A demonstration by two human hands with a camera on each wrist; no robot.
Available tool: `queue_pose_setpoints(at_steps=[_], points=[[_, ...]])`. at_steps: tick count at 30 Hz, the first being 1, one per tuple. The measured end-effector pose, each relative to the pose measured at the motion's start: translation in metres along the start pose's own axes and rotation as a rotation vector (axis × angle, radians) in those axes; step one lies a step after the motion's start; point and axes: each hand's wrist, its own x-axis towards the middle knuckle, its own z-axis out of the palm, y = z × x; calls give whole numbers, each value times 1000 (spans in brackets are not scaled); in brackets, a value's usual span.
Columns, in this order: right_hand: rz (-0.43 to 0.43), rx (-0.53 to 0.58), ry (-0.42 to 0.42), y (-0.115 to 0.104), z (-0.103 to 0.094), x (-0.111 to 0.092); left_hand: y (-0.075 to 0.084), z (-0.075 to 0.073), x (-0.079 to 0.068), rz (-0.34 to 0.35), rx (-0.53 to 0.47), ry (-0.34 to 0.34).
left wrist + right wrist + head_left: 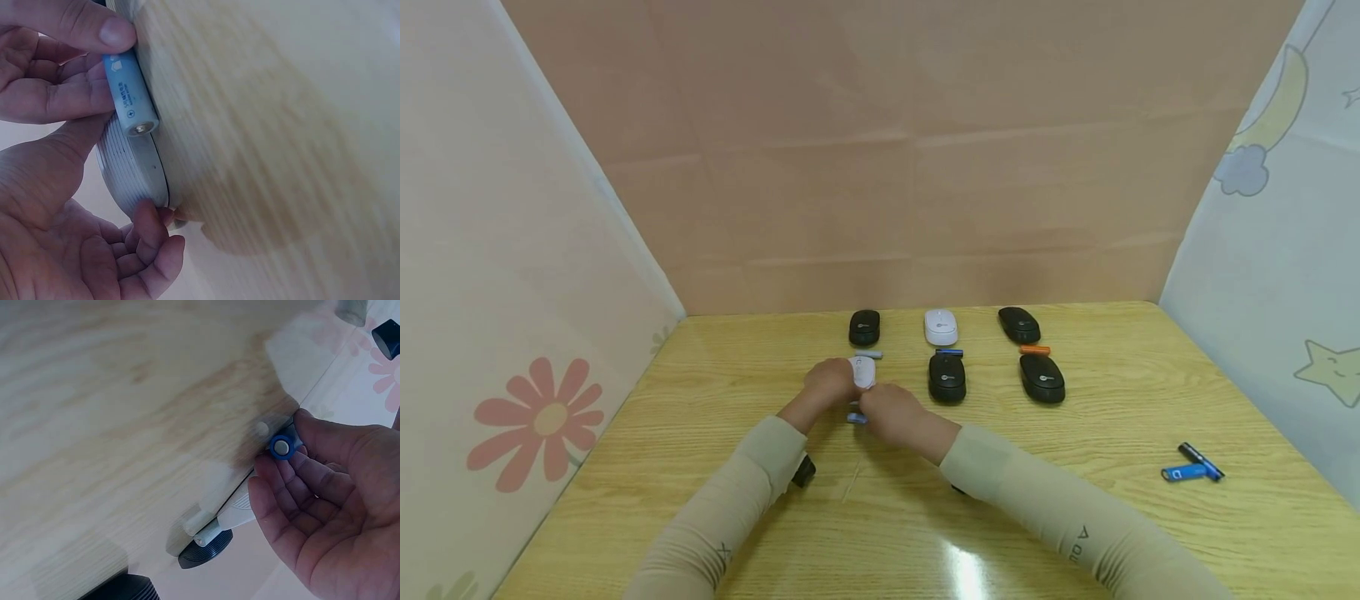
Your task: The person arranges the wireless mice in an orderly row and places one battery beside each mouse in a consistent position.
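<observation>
A white computer mouse (pixel 863 372) is gripped by my left hand (pixel 832 380), whose fingers curl at its end in the left wrist view. Its ribbed side (pixel 134 165) faces that camera. My right hand (pixel 891 414) pinches a light blue battery (pixel 130 94) between thumb and fingers, right beside the mouse. In the right wrist view the battery's round end (pixel 282 447) shows a blue ring. Both hands are close together over the table, and the right one partly covers the mouse in the head view.
Behind stand a black mouse (pixel 864 327), a white mouse (pixel 941 327) and another black mouse (pixel 1019 324). Grey (pixel 868 354), blue (pixel 950 352) and orange batteries (pixel 1035 350) lie before them. Two black mice are nearer; blue batteries (pixel 1195 468) lie right. A black object (pixel 803 472) touches my left sleeve's outline.
</observation>
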Motion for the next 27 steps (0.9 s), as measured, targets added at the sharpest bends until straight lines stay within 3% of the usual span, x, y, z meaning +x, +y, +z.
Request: queue_pose_setpoints(at_steps=[20, 27], points=[[-12, 74, 25, 9, -14, -7, 3, 0, 1, -47, 21, -31], [38, 115, 7, 17, -28, -18, 6, -2, -2, -58, 24, -36]])
